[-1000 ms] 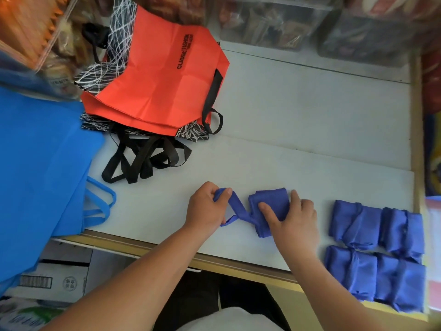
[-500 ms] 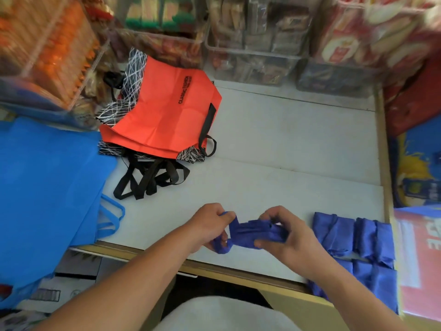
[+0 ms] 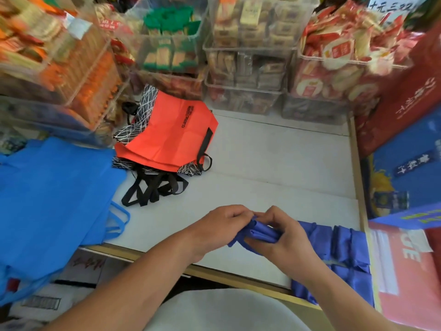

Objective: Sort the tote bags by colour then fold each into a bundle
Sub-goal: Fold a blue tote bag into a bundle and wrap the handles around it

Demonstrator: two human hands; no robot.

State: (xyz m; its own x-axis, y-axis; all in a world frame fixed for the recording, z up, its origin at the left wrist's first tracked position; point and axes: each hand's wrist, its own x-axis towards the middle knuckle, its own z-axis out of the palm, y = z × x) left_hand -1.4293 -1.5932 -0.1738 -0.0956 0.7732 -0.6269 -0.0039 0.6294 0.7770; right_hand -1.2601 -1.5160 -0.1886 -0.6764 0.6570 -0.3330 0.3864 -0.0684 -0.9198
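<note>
Dark blue tote [image 3: 260, 231]: rolled small, near edge, gripped between left hand [image 3: 222, 225] and right hand [image 3: 286, 237].
Dark blue bundles [image 3: 341, 244]: folded, grouped near right.
Orange totes [image 3: 171, 137]: flat stack, far left, atop black-and-white patterned totes [image 3: 124, 134]; black handles trailing nearward.
Light blue totes [image 3: 52, 199]: unfolded, flat, left edge.

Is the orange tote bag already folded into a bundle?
No, the orange tote bag lies spread flat on top of the patterned bags, not bundled.
</note>
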